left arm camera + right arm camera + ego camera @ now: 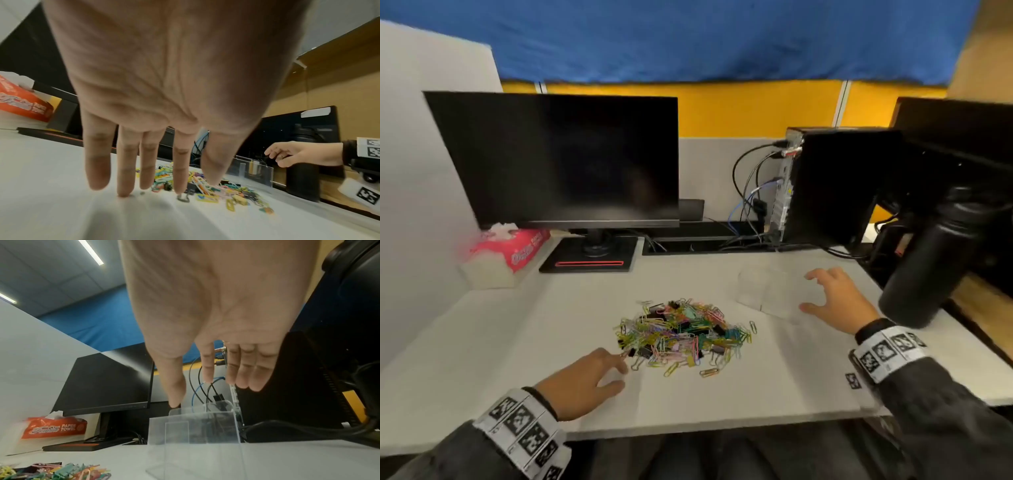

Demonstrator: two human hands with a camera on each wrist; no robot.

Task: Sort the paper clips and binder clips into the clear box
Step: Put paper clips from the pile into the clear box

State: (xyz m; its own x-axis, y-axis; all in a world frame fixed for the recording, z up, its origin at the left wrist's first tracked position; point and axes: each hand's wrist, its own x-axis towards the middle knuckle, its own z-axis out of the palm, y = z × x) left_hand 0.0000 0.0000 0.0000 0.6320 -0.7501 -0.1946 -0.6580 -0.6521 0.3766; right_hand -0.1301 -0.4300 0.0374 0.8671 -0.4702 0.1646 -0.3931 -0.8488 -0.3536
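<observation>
A heap of coloured paper clips and black binder clips (681, 334) (213, 186) (53, 471) lies mid-desk. The clear box (770, 291) (252, 172) (195, 439) stands to its right, empty as far as I can see. My left hand (599, 373) (156, 186) is spread flat at the heap's near left edge, fingertips touching the desk and outermost clips. My right hand (825, 294) (207, 389) hovers open over the box's right side, thumb and fingers spread, holding nothing.
A dark monitor (565, 161) on its stand sits at the back left, with a red paper towel pack (513, 250) beside it. A black computer case (832, 185) with cables stands behind the box. A black bottle (924, 270) hangs at the right edge.
</observation>
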